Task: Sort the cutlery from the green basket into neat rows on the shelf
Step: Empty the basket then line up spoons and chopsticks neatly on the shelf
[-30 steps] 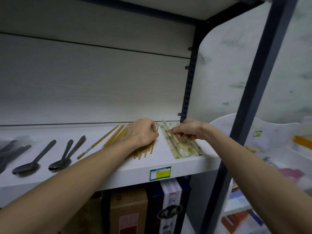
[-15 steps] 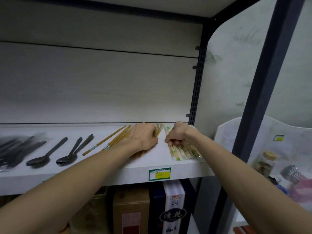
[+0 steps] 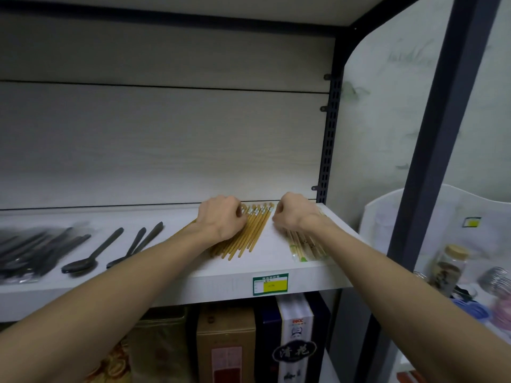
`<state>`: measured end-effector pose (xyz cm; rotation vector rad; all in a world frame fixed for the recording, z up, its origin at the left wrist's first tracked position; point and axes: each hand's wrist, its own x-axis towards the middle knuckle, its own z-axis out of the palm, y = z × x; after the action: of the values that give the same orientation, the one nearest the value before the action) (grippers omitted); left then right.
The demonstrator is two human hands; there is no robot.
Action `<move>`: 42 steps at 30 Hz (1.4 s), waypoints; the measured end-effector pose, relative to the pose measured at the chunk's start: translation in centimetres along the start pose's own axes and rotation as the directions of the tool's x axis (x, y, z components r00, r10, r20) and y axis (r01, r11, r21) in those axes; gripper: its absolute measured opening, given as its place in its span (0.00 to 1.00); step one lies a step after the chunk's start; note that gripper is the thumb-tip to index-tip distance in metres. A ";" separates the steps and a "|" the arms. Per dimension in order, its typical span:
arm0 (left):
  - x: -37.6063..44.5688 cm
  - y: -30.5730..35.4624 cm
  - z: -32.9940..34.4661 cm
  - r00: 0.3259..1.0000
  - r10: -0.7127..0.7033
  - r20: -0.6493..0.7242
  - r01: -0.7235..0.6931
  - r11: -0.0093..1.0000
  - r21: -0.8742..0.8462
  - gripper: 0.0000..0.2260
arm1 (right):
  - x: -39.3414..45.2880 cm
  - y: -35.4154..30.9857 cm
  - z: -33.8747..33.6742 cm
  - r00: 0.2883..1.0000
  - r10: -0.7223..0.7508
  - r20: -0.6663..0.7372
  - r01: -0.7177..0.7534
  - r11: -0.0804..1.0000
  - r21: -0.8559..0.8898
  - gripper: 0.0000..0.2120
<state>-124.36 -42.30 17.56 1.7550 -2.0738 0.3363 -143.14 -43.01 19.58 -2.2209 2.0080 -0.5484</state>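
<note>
On the white shelf [image 3: 143, 284] lies a fanned row of bare bamboo chopsticks [image 3: 250, 239]. My left hand [image 3: 221, 219] rests on their far half with its fingers curled around their upper ends. To the right lies a row of paper-wrapped chopsticks [image 3: 304, 248]. My right hand [image 3: 294, 214] sits on the far end of that row, fingers curled over the wrappers. Further left are two black spoons [image 3: 91, 257] and, beside them, a second black spoon pair [image 3: 135, 246]. The green basket is not in view.
A blurred pile of black cutlery [image 3: 27, 250] fills the shelf's left end. A dark upright post [image 3: 431, 161] stands at right, with jars [image 3: 449, 268] behind it. Boxes [image 3: 225, 341] stand under the shelf. A green-yellow price label [image 3: 270, 284] marks the front edge.
My right hand has moved from the middle of the wrapped chopsticks to their far end and curled up. The left hand has slid further back on the bamboo chopsticks, which now lie closer together.
</note>
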 end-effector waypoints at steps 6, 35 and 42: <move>0.2 -2.3 -0.4 0.998 -0.037 0.047 0.035 0.998 0.053 0.18 | 0.8 -2.4 0.9 0.988 0.081 0.135 -0.090 0.994 0.062 0.16; -0.3 -5.3 1.5 0.982 -0.060 0.177 0.037 0.990 0.134 0.29 | 2.6 -5.2 1.8 0.872 0.228 0.434 -0.368 0.889 0.271 0.19; -0.8 -4.7 1.3 0.981 -0.081 0.178 0.050 0.984 0.172 0.25 | 2.7 -4.7 1.9 0.878 0.207 0.432 -0.352 0.890 0.288 0.17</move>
<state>-119.80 -43.03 15.71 2.0168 -2.1625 0.3488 -137.89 -45.37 19.79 -1.6257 1.8031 -0.3633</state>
